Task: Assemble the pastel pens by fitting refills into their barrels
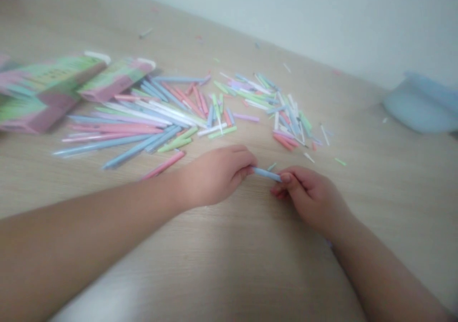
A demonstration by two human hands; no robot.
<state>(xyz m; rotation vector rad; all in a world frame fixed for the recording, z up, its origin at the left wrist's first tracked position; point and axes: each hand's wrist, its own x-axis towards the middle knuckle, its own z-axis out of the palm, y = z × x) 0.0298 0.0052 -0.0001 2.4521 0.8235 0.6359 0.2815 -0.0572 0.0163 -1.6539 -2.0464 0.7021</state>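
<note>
A light-blue pen (266, 173) stretches between my two hands, held in the air over the table. My left hand (223, 174) pinches its left end, and the fingertips cover that end. At the other end, my right hand (311, 193) grips it between thumb and fingers. Just beyond the hands lies a spread of long pastel pen barrels (143, 117) in blue, pink, white, green and lilac. Short pen pieces (291, 117), some like caps, are heaped to the right of them. The picture is blurred, so fine details do not show.
Pink-and-green cardboard boxes (46, 93) lie at the left, partly over the barrels. A pale blue pouch-like thing (422, 103) rests at the right by the white wall (322, 16). Small bits are scattered over the wood-grain table (222, 264).
</note>
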